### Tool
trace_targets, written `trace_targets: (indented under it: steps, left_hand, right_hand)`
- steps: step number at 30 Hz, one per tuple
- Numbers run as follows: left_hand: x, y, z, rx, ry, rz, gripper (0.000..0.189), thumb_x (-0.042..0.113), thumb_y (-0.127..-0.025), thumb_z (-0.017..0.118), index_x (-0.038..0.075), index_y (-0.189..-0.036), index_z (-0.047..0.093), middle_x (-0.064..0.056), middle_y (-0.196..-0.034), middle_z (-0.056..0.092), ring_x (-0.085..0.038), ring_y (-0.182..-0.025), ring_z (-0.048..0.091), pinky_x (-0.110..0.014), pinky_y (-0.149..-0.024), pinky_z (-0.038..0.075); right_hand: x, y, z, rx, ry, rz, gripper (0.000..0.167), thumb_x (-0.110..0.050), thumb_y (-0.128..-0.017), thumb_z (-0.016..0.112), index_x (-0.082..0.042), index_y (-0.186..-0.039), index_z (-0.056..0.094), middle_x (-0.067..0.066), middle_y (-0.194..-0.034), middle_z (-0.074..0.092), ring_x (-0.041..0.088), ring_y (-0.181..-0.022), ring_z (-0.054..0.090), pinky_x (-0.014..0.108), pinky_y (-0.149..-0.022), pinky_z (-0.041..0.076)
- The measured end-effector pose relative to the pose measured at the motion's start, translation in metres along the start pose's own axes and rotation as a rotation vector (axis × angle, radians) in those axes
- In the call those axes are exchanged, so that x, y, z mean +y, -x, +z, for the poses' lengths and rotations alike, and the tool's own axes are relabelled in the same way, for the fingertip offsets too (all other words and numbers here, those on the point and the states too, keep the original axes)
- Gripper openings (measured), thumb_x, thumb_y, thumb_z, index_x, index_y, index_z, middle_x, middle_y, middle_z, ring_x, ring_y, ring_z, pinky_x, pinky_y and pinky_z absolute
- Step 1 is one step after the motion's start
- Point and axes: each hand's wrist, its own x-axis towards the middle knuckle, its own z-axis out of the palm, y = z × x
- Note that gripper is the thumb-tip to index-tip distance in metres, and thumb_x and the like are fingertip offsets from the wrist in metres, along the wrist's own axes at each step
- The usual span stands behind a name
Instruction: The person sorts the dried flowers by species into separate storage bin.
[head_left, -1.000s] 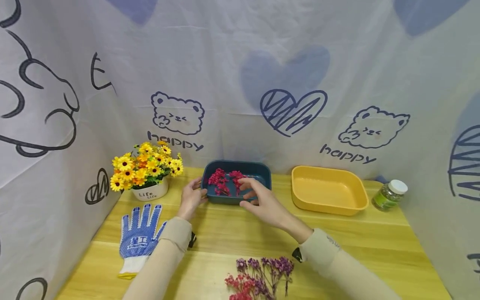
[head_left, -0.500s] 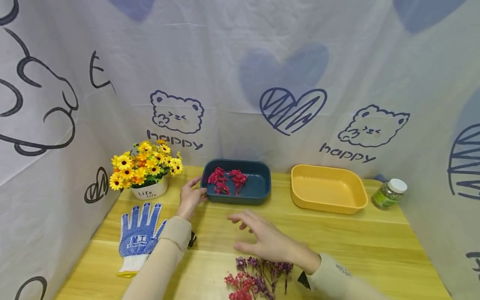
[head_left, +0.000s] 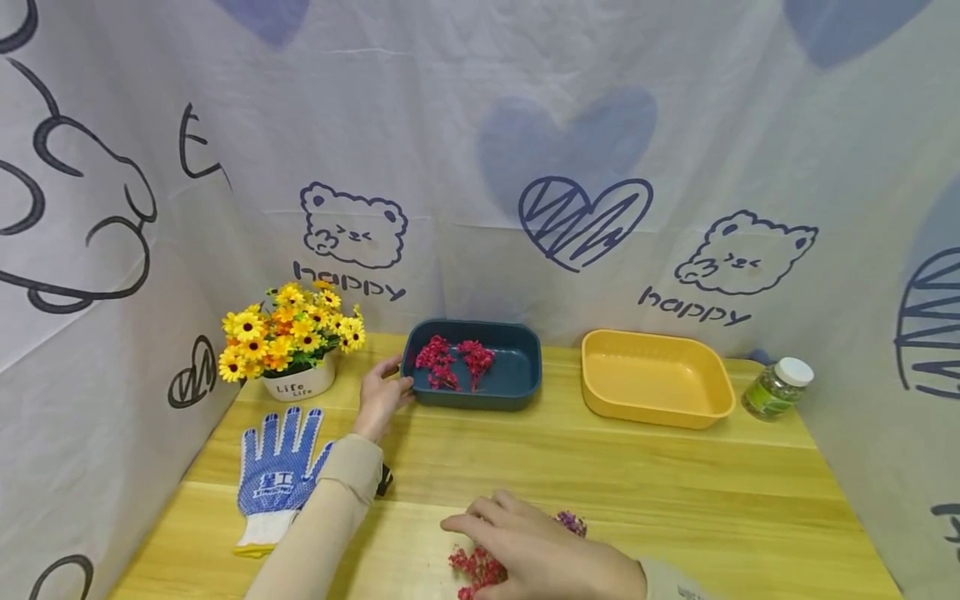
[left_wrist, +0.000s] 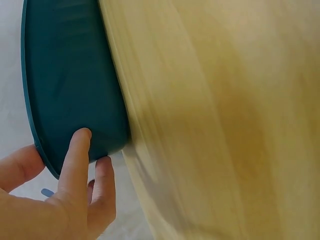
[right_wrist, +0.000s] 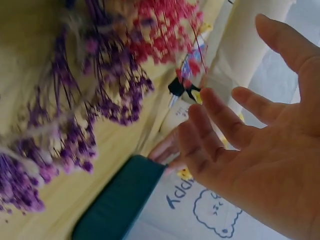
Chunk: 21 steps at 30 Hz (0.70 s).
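Note:
My left hand holds the left end of a dark teal tray; in the left wrist view its thumb is at the rim and a fingertip presses the tray's outer wall. Two sprigs of crimson dried flowers lie inside the tray. Near the table's front, my right hand hovers over more dried flowers, fingers spread and nothing in its grasp. Red flowers show beside it, and purple ones are mostly covered by it in the head view.
A yellow tray stands right of the teal one, with a white-capped jar beyond it. At left are a pot of yellow flowers and a blue-and-white work glove. A printed curtain closes off the back and sides.
My right hand has drawn back from over the teal tray, down toward me, to the dried flowers at the front. My left hand has stayed at the tray's end.

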Motion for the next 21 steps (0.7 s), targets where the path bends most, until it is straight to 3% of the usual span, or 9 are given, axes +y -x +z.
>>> trace_targets:
  steps: [3,8,17,21]
  left_hand:
    - [-0.001,-0.001,0.0,0.001,-0.002,-0.001,0.058,-0.003,-0.102,0.057,0.001,-0.159,0.044,-0.028,-0.156,0.044,-0.037,-0.123,0.063,-0.043,-0.103,0.06]
    - [-0.001,-0.001,0.0,-0.001,0.001,-0.002,0.058,-0.002,-0.103,0.057,0.002,-0.159,0.043,-0.028,-0.155,0.046,-0.039,-0.126,0.062,-0.045,-0.104,0.06]
    - [-0.001,-0.001,0.001,-0.007,0.002,-0.009,0.057,-0.002,-0.103,0.056,0.001,-0.158,0.043,-0.028,-0.155,0.046,-0.039,-0.127,0.061,-0.05,-0.109,0.056]
    - [0.0,-0.001,0.001,-0.005,0.002,-0.01,0.056,-0.002,-0.104,0.055,0.002,-0.159,0.043,-0.028,-0.155,0.046,-0.043,-0.132,0.059,-0.053,-0.112,0.054]
  right_hand:
    - [0.0,0.001,0.008,-0.023,0.086,-0.03,0.074,-0.069,-0.098,0.058,-0.026,-0.157,0.046,-0.008,-0.13,0.061,0.004,-0.107,0.046,0.019,-0.089,0.049]
    - [0.001,0.001,0.024,0.018,0.184,-0.101,0.059,-0.059,-0.106,0.051,-0.024,-0.154,0.049,-0.006,-0.12,0.063,0.003,-0.096,0.045,0.012,-0.079,0.04]
    - [0.006,0.002,0.046,0.089,0.238,-0.144,0.049,-0.055,-0.11,0.045,-0.029,-0.15,0.056,-0.008,-0.113,0.061,0.001,-0.087,0.038,0.011,-0.075,0.029]
    - [0.008,0.003,0.05,0.088,0.204,-0.148,0.049,-0.054,-0.109,0.047,-0.028,-0.15,0.056,-0.007,-0.112,0.062,0.001,-0.087,0.04,0.012,-0.075,0.033]
